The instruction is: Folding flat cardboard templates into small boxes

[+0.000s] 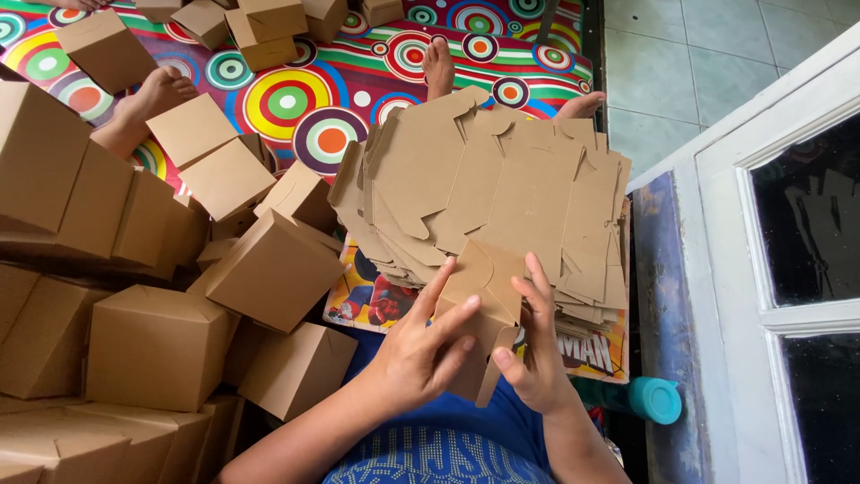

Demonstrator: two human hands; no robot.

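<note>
I see my left hand (421, 345) and right hand (533, 345) both gripping one flat box blank (484, 300) — long axis upright, stack of blanks (502, 188) just beyond, equally near both.

Bright, even daylight, soft shadows, sharp focus, slight wide-angle stretch at the edges.

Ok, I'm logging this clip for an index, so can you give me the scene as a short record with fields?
setting: floor with a colourful circle-patterned mat
left hand: grips a flat cardboard box blank
right hand: holds the same blank from the other side
stack: pile of flat cardboard blanks just beyond the hands
folded boxes: many, heaped to the left
other: teal lid by the white door frame; bare feet on the mat
</note>
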